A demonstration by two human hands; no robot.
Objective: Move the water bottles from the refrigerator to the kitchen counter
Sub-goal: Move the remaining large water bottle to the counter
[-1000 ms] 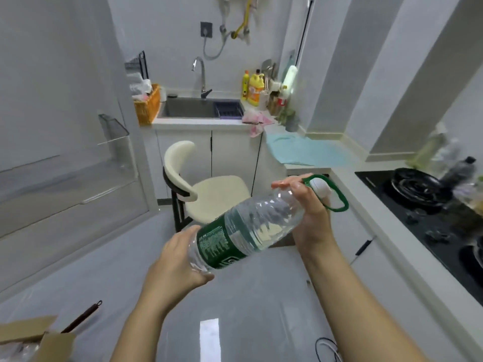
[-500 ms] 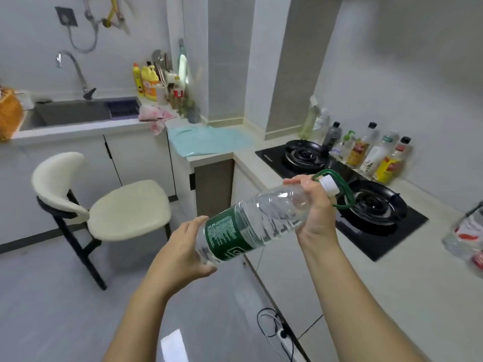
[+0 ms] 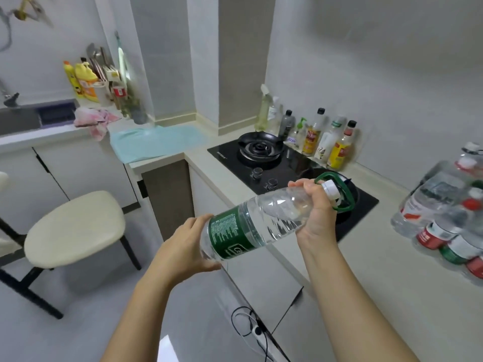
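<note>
Water bottle: the large clear bottle (image 3: 261,223) with a green label hangs tilted in the air between your two hands. Its base is low at the left and its white cap (image 3: 329,188) is high at the right. It is over the front edge of the kitchen counter (image 3: 379,296), not resting on it.
Left hand: your left hand (image 3: 183,252) cups the base end, fingers curled round the bottom below the label.
Right hand: your right hand (image 3: 316,212) wraps the shoulder and neck, fingers curled closely just under the cap. The green carry loop (image 3: 345,189) juts out past your knuckles.
Counter, right end: a blurred cluster of water bottles (image 3: 444,212) with red and green labels sits here.
Hob: a black gas hob (image 3: 287,165) is set in the counter behind the held bottle, with sauce bottles (image 3: 326,139) ranged along the wall.
Elsewhere: a cream stool (image 3: 75,228) stands on the floor at left, and a teal cloth (image 3: 156,142) lies on the counter corner.
</note>
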